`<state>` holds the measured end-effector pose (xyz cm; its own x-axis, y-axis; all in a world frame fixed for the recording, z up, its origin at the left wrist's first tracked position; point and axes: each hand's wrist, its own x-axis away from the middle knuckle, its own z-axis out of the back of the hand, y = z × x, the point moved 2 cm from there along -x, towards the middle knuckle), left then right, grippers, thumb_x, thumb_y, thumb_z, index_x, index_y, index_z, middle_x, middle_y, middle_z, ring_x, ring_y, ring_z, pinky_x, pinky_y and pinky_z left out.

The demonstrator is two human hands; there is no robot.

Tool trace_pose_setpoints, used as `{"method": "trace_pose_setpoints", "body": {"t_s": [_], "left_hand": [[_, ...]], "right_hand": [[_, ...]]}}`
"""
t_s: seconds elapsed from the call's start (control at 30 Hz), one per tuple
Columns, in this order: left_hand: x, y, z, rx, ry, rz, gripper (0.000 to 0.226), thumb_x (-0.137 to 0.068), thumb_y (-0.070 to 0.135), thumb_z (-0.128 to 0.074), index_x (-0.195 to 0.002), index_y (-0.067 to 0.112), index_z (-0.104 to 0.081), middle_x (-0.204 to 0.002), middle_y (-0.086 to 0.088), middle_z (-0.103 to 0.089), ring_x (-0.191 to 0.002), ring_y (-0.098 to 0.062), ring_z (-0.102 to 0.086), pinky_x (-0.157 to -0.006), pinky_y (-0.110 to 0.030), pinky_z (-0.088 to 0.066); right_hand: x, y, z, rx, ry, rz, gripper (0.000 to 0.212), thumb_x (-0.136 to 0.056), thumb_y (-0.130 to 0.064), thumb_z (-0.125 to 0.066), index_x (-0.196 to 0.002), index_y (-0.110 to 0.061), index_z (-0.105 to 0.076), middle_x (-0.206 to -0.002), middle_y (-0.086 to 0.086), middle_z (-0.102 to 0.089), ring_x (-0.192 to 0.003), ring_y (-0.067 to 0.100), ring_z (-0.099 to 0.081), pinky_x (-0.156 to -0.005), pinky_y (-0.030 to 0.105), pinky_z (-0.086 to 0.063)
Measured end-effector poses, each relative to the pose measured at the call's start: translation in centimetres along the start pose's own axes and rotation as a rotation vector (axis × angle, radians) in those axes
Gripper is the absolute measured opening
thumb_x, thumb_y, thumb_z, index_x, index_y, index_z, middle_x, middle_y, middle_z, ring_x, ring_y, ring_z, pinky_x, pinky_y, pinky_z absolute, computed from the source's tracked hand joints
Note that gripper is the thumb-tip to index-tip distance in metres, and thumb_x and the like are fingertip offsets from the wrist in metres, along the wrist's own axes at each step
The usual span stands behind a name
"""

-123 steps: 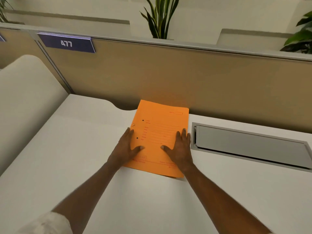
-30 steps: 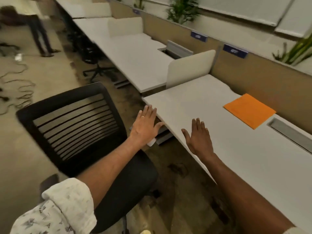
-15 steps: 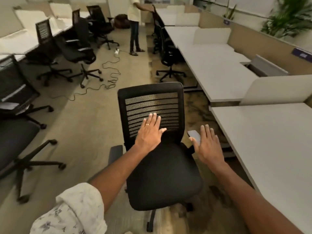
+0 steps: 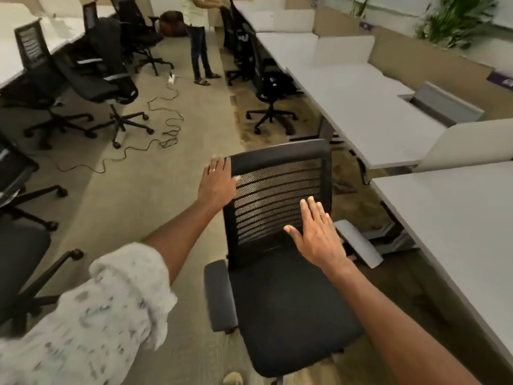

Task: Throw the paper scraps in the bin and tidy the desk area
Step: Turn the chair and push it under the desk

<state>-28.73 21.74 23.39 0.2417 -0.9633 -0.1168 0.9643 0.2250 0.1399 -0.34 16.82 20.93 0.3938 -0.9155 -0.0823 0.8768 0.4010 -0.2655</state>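
A black mesh-backed office chair [image 4: 280, 207] stands in front of me, its seat towards me, left of the white desk [image 4: 458, 215]. My left hand [image 4: 218, 183] is spread flat at the left edge of the chair's backrest, touching or almost touching the frame. My right hand [image 4: 315, 234] hovers with fingers spread in front of the lower right part of the backrest, above the seat. Neither hand holds anything. No paper scraps, bin or orange folder are in view.
A row of white desks [image 4: 358, 98] with dividers runs along the right. Several black chairs [image 4: 108, 79] stand on the left, and a cable [image 4: 166, 118] lies on the carpet. A person [image 4: 198, 37] stands far down the aisle. Plants [image 4: 455, 20] sit at the back right.
My view has swung left from the desk and orange folder to the aisle. The chair now faces me, and both hands have moved up to its backrest, left hand at its left edge.
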Motion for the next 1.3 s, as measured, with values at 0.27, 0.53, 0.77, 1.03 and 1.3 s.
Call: {"method": "trace_pose_setpoints", "body": {"t_s": [0.27, 0.53, 0.77, 1.03, 1.3], "left_hand": [[-9.8, -2.8, -2.5, 0.09, -0.19, -0.048, 0.073, -0.105, 0.043, -0.041, -0.158, 0.001, -0.014, -0.165, -0.021, -0.021, -0.152, -0.036, -0.02, -0.125, -0.048, -0.021], [-7.5, -2.7, -2.0, -0.045, 0.064, -0.136, 0.07, -0.097, 0.065, -0.042, -0.113, 0.001, -0.064, -0.102, -0.023, -0.068, -0.092, -0.041, -0.066, -0.073, -0.046, -0.055], [-4.3, -6.0, 0.7, -0.118, -0.042, -0.125, 0.063, -0.1, 0.05, -0.05, -0.086, -0.009, -0.069, -0.085, -0.034, -0.068, -0.081, -0.047, -0.067, -0.069, -0.043, -0.051], [4.5, -15.0, 0.6, 0.597, -0.72, 0.32, 0.062, -0.07, 0.057, -0.083, -0.079, -0.003, -0.072, -0.077, -0.03, -0.073, -0.059, -0.034, -0.073, -0.055, -0.034, -0.061], [11.1, -14.7, 0.0, 0.289, -0.43, -0.39, 0.155, -0.034, 0.095, -0.07, -0.161, 0.033, -0.007, -0.168, 0.01, -0.008, -0.153, -0.021, -0.02, -0.121, -0.051, -0.022]], "right_hand": [[-2.8, -6.0, -2.9, -0.093, -0.041, -0.03, 0.091, -0.097, -0.07, -0.039, -0.161, -0.012, -0.01, -0.17, 0.01, -0.005, -0.157, 0.027, -0.004, -0.127, 0.047, -0.014], [-4.9, -11.9, -6.1, -0.172, -0.108, -0.052, 0.12, -0.076, -0.064, -0.076, -0.16, -0.01, -0.01, -0.169, 0.014, -0.007, -0.156, 0.03, -0.007, -0.127, 0.049, -0.017], [-3.9, -20.3, -8.9, -0.39, -0.069, -0.048, 0.135, -0.065, -0.045, -0.091, -0.16, -0.012, -0.001, -0.169, 0.014, -0.004, -0.155, 0.034, -0.009, -0.126, 0.051, -0.019], [2.9, -24.7, -10.4, -0.531, 0.035, -0.047, 0.103, -0.084, -0.014, -0.075, -0.16, -0.017, -0.006, -0.169, 0.01, -0.007, -0.152, 0.036, -0.018, -0.121, 0.052, -0.029], [15.8, -19.4, -8.4, -0.566, -0.114, 0.159, 0.104, -0.078, 0.001, -0.063, -0.161, -0.023, -0.006, -0.171, -0.003, -0.003, -0.156, 0.024, -0.016, -0.124, 0.039, -0.027]]}}
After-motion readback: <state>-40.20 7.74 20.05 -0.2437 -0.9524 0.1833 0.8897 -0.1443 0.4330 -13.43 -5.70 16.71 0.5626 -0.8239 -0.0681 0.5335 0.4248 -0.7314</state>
